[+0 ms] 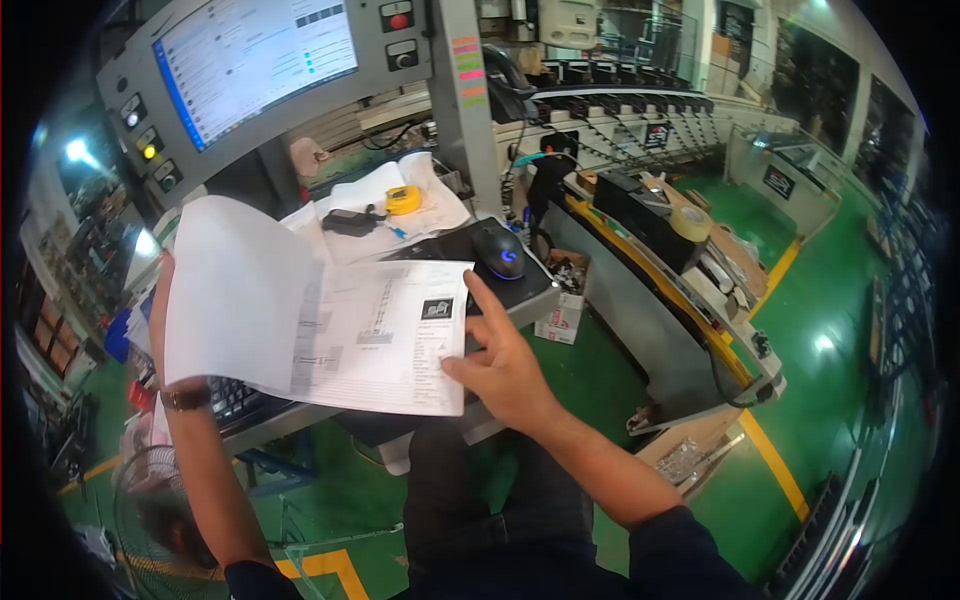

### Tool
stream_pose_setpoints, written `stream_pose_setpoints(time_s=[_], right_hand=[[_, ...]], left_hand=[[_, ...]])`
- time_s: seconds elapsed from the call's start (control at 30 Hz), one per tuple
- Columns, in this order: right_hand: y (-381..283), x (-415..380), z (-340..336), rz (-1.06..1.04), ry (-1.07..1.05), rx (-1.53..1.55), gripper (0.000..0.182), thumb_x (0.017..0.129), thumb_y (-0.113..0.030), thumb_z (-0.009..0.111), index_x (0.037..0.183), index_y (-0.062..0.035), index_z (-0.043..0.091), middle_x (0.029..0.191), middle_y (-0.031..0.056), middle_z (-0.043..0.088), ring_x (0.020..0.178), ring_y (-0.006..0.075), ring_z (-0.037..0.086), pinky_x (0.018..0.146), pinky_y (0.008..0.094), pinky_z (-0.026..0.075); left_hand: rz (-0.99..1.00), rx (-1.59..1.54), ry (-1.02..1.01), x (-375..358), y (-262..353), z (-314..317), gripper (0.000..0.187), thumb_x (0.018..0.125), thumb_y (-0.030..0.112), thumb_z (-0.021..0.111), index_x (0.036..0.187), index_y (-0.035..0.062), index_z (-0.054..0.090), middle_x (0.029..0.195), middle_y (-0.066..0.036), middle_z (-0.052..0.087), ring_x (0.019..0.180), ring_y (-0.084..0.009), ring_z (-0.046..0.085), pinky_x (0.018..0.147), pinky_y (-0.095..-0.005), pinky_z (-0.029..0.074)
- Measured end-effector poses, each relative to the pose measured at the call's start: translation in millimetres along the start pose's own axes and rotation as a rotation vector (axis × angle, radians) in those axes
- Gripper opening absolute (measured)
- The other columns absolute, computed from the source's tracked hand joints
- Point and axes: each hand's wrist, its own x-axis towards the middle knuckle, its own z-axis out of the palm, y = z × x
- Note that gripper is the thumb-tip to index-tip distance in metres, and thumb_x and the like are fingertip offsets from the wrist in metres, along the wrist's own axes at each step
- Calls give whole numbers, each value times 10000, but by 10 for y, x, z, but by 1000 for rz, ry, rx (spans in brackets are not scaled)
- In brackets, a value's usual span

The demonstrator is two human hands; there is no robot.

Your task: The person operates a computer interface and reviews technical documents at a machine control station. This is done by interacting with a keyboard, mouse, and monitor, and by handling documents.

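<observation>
A stack of white printed sheets (385, 335) is spread in front of me, with a drawing and a dark logo on the right page. The left page curls upward. My right hand (500, 365) is at the right edge of the sheets, thumb on the page and index finger stretched along its upper corner. Behind the curled page, my left hand is hidden; only the forearm and a wristband (186, 399) show. Beyond the sheets lie a yellow tape measure (403, 200), a dark object (352, 221) and a black mouse (498, 250).
A control panel with a lit screen (262, 62) stands at the upper left, beside a grey post (462, 110). A long machine rail (655, 265) runs along the right, carrying a tape roll (690, 222). Near it sits a carton (561, 318).
</observation>
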Motion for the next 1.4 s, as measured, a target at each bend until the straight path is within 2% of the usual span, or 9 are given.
stream_pose_setpoints(time_s=[0.23,0.43,0.63,0.7,0.77,0.8,0.93,1.1,1.4], right_hand=[[-584,1053,-330,-43,-140,-163,580,1024,118,666,1588,-19,652,1365,70,723,974,80,750,837,231,583],[-747,2040,-503,128,-250,-197,535,1017,102,697,1535,-32,694,1395,142,740,1073,134,778,912,267,628],[-219,2490,-334,15,-255,-357,460,1000,72,741,1448,-30,718,1440,162,758,1217,242,748,969,379,631],[-32,2543,-227,73,-231,-358,500,964,69,721,1454,-31,706,1391,170,763,1202,276,735,979,381,623],[98,2558,-203,181,-217,-436,541,977,19,745,1509,-68,698,1400,134,753,1118,186,724,920,345,623],[197,2530,-179,139,-176,-430,552,967,21,746,1508,-80,701,1320,121,750,1109,188,706,925,348,616],[224,2389,-81,302,-83,-359,600,965,0,761,1550,-99,674,1171,126,736,1061,206,703,917,351,595],[217,2217,-46,421,12,-305,628,979,-65,795,1588,-110,648,1037,87,697,961,206,685,896,337,575],[195,2076,-62,401,24,-429,397,1114,-262,745,1475,-96,745,888,65,649,805,162,584,746,351,517]], left_hand=[[-15,-91,-21,470,609,-457,471,1231,389,560,1509,28,681,1360,-87,787,1186,-205,759,1027,-372,624],[139,200,174,780,705,-1402,488,1247,383,504,1545,21,643,1432,-107,748,1217,-243,739,1040,-397,619],[-116,70,419,777,545,-459,526,1256,365,449,1606,-9,566,1449,-170,725,1277,-287,732,1066,-398,607],[-30,305,390,693,202,-930,409,1215,266,529,1471,-35,635,1345,-146,746,1162,-251,745,1012,-381,614],[-200,59,572,619,215,-254,326,1191,204,567,1378,-43,665,1235,-126,763,1068,-212,745,964,-356,617],[-249,263,406,590,-37,-832,449,1192,346,572,1443,-15,663,1283,-122,768,1109,-214,758,990,-361,626],[-442,210,133,566,-278,-702,574,1196,494,573,1501,17,665,1348,-142,785,1162,-260,792,1001,-402,658],[-533,-264,333,429,-413,192,632,1232,473,499,1647,-2,538,1519,-184,708,1329,-309,724,1121,-470,616],[-548,-294,370,248,-732,321,635,1204,476,573,1609,-13,592,1519,-159,722,1333,-309,735,1147,-468,610]])
